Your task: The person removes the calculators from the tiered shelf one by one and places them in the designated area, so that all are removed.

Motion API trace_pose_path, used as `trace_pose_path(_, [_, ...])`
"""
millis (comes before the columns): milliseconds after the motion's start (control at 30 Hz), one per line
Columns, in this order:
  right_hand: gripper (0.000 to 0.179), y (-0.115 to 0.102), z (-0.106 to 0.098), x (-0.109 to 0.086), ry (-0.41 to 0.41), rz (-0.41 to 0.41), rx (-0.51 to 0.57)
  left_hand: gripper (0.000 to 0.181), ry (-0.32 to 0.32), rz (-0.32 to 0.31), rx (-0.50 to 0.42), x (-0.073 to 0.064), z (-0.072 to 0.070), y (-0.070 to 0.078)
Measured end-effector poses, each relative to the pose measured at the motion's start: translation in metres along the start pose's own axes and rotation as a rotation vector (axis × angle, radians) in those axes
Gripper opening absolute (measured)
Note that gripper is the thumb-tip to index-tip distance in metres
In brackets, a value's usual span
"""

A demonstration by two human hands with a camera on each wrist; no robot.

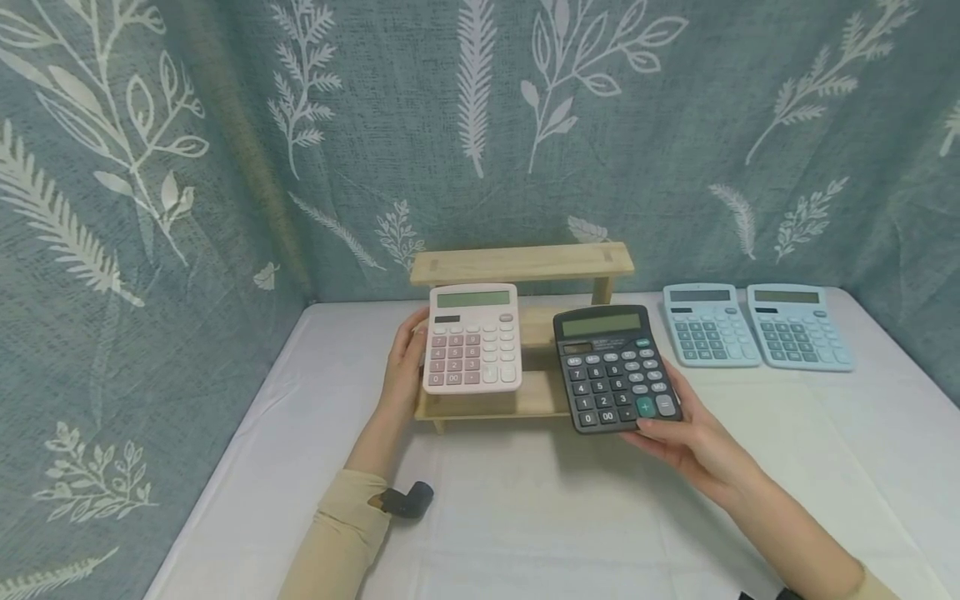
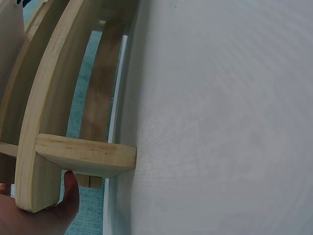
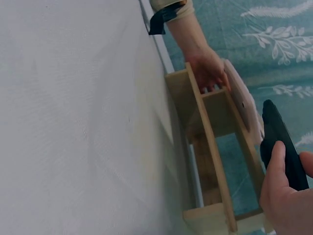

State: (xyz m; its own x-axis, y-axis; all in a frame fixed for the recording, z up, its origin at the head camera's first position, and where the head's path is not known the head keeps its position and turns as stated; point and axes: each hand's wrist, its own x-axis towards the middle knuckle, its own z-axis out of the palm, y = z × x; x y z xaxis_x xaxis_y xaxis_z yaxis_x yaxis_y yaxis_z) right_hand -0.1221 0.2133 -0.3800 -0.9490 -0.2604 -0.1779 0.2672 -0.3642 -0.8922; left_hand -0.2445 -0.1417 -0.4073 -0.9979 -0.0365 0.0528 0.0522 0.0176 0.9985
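Note:
A white-and-pink calculator [image 1: 474, 337] leans upright on the left side of a tiered wooden stand [image 1: 525, 263]. My left hand [image 1: 406, 367] grips the stand's left end, and in the left wrist view its thumb [image 2: 71, 193] presses by the end of the lower board. Held up before the stand's right side is a black calculator [image 1: 611, 367], its keys and screen facing me. My right hand [image 1: 693, 442] holds it by the lower right corner, thumb on the front edge. From the right wrist view, that black calculator [image 3: 281, 142] appears edge-on, apart from the stand.
Two light blue calculators [image 1: 711, 325] lie side by side at the back right of the white-covered table [image 1: 525, 517]. Close behind the stand hangs a teal curtain [image 1: 405, 125] with white leaf prints. It also runs along the left side.

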Motion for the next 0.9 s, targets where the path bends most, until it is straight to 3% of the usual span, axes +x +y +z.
trace_pose_path(300, [0.1,0.001,-0.022,-0.007,-0.007,-0.032,0.021,0.044,0.01,0.04,0.0,-0.001,0.001,-0.001])
trace_pose_path(900, [0.096,0.002,-0.067,-0.021,-0.001,-0.086,0.101,0.045,0.007,0.009,0.025,-0.001,0.001,0.0])
